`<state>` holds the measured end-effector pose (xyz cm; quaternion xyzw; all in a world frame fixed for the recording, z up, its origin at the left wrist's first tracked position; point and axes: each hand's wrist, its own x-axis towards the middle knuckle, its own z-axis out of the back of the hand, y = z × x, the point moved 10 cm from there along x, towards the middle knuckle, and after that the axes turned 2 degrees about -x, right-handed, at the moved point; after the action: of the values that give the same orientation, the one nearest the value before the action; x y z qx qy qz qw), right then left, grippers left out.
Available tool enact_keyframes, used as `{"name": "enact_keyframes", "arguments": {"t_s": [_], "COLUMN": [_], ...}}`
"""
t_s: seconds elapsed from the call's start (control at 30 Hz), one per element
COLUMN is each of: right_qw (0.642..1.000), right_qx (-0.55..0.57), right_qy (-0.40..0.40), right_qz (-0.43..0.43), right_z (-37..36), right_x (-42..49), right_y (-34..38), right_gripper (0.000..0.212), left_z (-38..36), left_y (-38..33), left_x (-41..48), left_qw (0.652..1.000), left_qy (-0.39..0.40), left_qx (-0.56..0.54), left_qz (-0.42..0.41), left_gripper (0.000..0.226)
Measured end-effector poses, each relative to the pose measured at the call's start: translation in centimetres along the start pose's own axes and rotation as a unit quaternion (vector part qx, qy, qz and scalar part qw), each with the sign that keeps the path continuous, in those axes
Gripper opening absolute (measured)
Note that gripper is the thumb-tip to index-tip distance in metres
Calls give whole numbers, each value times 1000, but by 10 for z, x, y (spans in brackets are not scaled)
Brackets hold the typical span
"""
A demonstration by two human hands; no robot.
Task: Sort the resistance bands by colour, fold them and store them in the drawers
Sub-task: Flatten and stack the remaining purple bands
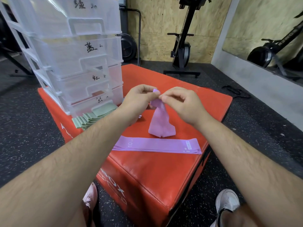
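A purple resistance band (161,123) hangs above the red box (147,171), its lower end resting on the top. My left hand (139,99) and my right hand (182,104) both pinch its upper end, close together. Flat purple bands (157,145) lie stacked near the box's front edge. A fan of green bands (93,117) lies at the foot of the clear plastic drawer unit (78,63), which stands on the box's far left corner. Its drawer fronts carry handwritten labels.
Black speckled gym flooring surrounds the box. Exercise machines (182,51) stand by the chipboard wall behind, and a mirror (268,33) is at the right. A black strap (236,91) lies on the floor. My shoes (227,202) show below.
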<state>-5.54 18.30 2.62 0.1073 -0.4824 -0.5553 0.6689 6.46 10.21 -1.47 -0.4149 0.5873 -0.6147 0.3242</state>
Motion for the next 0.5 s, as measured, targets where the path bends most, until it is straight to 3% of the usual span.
{"name": "enact_keyframes", "arguments": {"t_s": [0.13, 0.23, 0.27, 0.43, 0.5], "right_qw": [988, 975, 969, 966, 968], "right_qx": [111, 156, 166, 164, 142], "right_qy": [-26, 100, 130, 157, 161], "right_qz": [-100, -126, -132, -127, -130], "right_z": [8, -24, -35, -53, -53], "right_x": [10, 9, 8, 8, 10], "right_y": [-24, -32, -34, -29, -28], "right_gripper": [20, 50, 51, 15, 16], "left_z": [10, 8, 8, 23, 32], "left_y": [-13, -26, -27, -34, -37], "left_x": [-2, -10, -12, -15, -17], "left_qw": [991, 982, 982, 983, 981], "left_qy": [-10, 14, 23, 6, -10], "left_qx": [125, 160, 154, 141, 149], "left_qz": [-53, -96, -102, -114, -122], "left_gripper": [7, 9, 9, 17, 18]}}
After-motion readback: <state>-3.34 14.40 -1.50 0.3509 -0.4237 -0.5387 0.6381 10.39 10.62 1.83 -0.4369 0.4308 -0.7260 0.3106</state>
